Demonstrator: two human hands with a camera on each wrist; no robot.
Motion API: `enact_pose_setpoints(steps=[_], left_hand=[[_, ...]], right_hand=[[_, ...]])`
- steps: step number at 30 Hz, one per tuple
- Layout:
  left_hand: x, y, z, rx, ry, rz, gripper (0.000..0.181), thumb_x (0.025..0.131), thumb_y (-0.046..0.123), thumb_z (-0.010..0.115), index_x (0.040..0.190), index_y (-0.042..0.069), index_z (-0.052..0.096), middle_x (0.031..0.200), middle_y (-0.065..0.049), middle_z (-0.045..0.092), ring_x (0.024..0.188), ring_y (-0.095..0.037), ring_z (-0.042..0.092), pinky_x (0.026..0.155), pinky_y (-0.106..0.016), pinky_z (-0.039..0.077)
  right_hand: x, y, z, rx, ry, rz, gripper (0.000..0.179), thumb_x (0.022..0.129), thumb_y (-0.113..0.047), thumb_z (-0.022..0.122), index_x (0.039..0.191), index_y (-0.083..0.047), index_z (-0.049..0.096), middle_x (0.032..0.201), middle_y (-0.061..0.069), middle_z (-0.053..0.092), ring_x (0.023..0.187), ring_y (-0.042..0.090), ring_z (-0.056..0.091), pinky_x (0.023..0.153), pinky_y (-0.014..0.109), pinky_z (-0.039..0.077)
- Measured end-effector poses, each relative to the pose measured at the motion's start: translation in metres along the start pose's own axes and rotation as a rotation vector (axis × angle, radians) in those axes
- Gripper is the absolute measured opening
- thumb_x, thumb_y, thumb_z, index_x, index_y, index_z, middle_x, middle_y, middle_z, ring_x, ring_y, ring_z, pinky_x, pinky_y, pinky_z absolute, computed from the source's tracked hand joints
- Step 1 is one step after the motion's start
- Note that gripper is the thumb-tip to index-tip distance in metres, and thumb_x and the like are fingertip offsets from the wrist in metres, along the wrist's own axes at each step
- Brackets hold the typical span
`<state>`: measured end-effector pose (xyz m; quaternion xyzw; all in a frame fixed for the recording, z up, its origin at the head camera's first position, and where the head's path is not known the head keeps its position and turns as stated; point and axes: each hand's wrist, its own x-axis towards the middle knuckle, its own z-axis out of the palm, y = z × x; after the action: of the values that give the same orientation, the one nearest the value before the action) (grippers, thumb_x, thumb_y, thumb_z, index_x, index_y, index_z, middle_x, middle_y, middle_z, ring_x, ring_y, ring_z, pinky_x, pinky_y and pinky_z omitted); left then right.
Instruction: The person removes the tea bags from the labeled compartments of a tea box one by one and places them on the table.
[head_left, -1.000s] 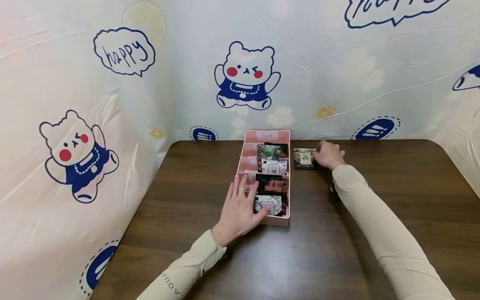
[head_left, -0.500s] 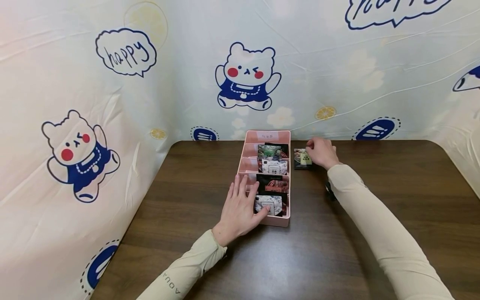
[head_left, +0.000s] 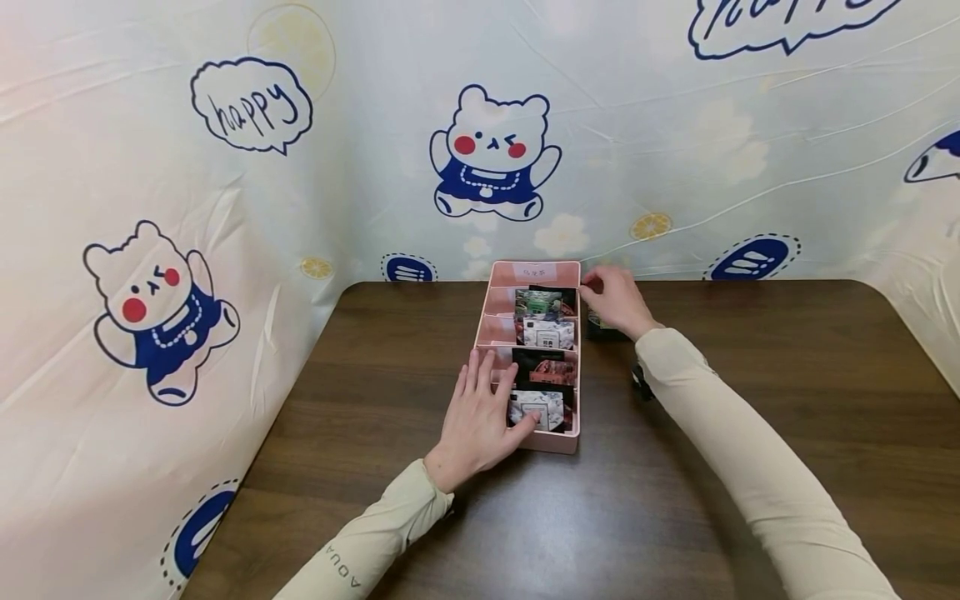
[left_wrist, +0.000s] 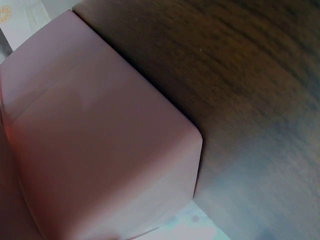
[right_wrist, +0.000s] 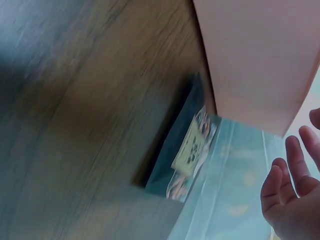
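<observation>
A long pink divided box [head_left: 551,442] stands on the table, with several flat printed sachets in its compartments: a white one [head_left: 547,333], a green one [head_left: 540,303] and a black-and-red one [head_left: 552,369] among them. My left hand [head_left: 480,421] rests over the box's near left side, fingers spread, thumb over the front white sachet [head_left: 551,404]. At the far right rim is my right hand [head_left: 617,298], its fingertips right at the edge. In the right wrist view its fingers [right_wrist: 296,160] are loosely bent, with nothing seen in them. Below it lies a dark sachet [right_wrist: 186,150] with a yellow label.
The box's far end carries a white label strip [head_left: 534,272]. Behind the brown wooden table [head_left: 360,400] hangs a pale printed cloth [head_left: 637,125], which also runs along the left side.
My right hand has let go of the dark sachet's right side and moved left across it to the box's far right rim. My left hand has stayed in place.
</observation>
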<state>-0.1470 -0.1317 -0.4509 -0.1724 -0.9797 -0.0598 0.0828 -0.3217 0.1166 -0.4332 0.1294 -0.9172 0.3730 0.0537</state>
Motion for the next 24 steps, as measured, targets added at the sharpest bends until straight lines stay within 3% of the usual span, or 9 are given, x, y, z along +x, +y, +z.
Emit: enact_pose_setpoints(steps=[9,24], left_hand=[[0.000,0.000,0.001,0.002,0.004,0.004,0.079,0.089,0.069,0.038,0.145,0.014,0.044,0.155,-0.019,0.030,0.147,-0.041,0.019,0.117,-0.053,0.022],[0.000,0.000,0.001,0.001,0.006,0.001,0.078,0.089,0.069,0.037,0.145,0.014,0.045,0.155,-0.019,0.029,0.147,-0.041,0.019,0.117,-0.053,0.022]], right_hand=[[0.001,-0.011,0.010,-0.039,-0.020,0.047,0.032,0.094,-0.021,0.055,0.118,-0.002,0.063,0.122,0.019,0.051,0.120,0.039,0.040,0.100,0.053,0.036],[-0.002,-0.015,0.013,-0.113,0.002,0.046,0.028,0.093,-0.022,0.055,0.114,-0.007,0.068,0.115,0.017,0.054,0.106,0.035,0.043,0.088,0.050,0.041]])
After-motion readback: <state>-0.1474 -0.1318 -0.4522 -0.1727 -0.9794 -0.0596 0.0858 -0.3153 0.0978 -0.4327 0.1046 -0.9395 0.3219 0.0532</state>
